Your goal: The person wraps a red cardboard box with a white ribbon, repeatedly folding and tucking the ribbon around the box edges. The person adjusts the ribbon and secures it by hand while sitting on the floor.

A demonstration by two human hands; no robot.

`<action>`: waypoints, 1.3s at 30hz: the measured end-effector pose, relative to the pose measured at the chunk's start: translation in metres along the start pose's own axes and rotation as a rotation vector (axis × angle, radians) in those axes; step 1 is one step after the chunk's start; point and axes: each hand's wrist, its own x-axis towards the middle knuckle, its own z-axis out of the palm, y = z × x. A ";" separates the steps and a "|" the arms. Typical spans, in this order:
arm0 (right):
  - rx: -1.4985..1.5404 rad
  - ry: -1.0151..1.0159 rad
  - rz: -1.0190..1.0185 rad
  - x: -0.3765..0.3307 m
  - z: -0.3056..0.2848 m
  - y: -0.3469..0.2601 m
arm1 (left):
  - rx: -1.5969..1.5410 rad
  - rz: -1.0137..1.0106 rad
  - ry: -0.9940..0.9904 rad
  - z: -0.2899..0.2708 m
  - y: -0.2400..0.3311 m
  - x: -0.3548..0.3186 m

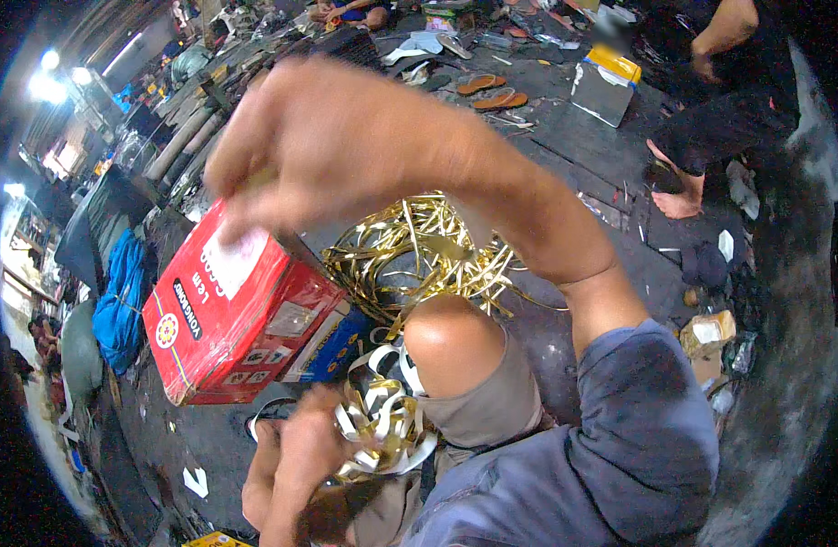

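My right hand [323,146] is raised high across the view, its arm in a blue sleeve. Its fingers curl down in a pinch above the red carton [223,310], blurred by motion; what they hold is hidden. Lower down, my left hand [296,447] is closed at the edge of a bundle of gold-and-white strips [382,424], which seem to run into its grip. The bundle lies in loops beside my bent knee [455,346]. Past the knee, a loose heap of shiny gold strips [428,246] spreads over the dark floor.
A blue box [328,346] stands against the carton's right side. Farther left lies a blue plastic bundle [120,305]. Brown sandals [501,98] and a white-and-yellow container [606,87] are at the back. Another person's foot [679,191] rests at the right, near scattered scraps.
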 end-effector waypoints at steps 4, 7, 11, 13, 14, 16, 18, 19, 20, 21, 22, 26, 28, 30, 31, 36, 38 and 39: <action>0.170 -0.261 -0.056 0.003 0.041 -0.046 | -0.658 0.410 0.802 -0.036 0.019 0.011; 0.608 -0.110 0.009 0.026 0.087 -0.046 | -1.006 0.237 0.739 -0.046 0.014 0.004; 1.086 0.067 0.581 0.024 0.081 0.028 | -1.064 0.080 0.625 -0.057 -0.040 0.007; 1.318 0.167 0.731 0.014 0.072 0.069 | -0.885 0.037 0.750 -0.069 -0.082 -0.005; 1.400 0.184 0.782 0.015 0.073 0.072 | -1.042 0.040 0.731 -0.076 -0.118 -0.023; 1.331 0.052 0.686 0.014 0.097 0.091 | -0.986 -0.050 0.714 -0.096 -0.180 -0.058; 1.096 -0.002 0.873 0.019 0.119 0.089 | -0.835 -0.146 0.621 -0.114 -0.218 -0.069; 0.987 -0.036 0.931 0.020 0.132 0.094 | -0.739 -0.168 0.580 -0.123 -0.233 -0.067; 0.781 -0.082 0.890 0.024 0.143 0.094 | -0.611 -0.248 0.534 -0.134 -0.245 -0.075; 0.571 -0.119 0.841 0.027 0.152 0.096 | -0.571 -0.293 0.499 -0.138 -0.269 -0.076; 0.439 -0.168 0.728 0.031 0.160 0.099 | -0.654 -0.356 0.482 -0.139 -0.292 -0.082; 0.287 -0.216 0.595 0.028 0.193 0.106 | 0.408 -0.788 0.583 -0.139 -0.315 -0.062; 0.131 -0.185 0.624 0.027 0.186 0.099 | 0.299 -0.562 1.044 -0.143 -0.239 0.007; 0.088 -0.158 0.604 0.030 0.195 0.090 | -0.071 0.023 1.188 -0.129 -0.209 0.076; 0.093 -0.146 0.596 0.027 0.199 0.092 | -0.198 0.199 1.178 -0.115 -0.180 0.111; 0.038 -0.046 0.494 0.015 0.196 0.093 | -0.603 0.156 0.886 -0.090 -0.113 0.178; -0.037 -0.006 0.378 0.010 0.185 0.098 | -0.605 0.168 0.943 -0.086 -0.108 0.187; -0.032 -0.043 0.393 0.009 0.180 0.098 | -0.589 0.171 0.951 -0.088 -0.105 0.181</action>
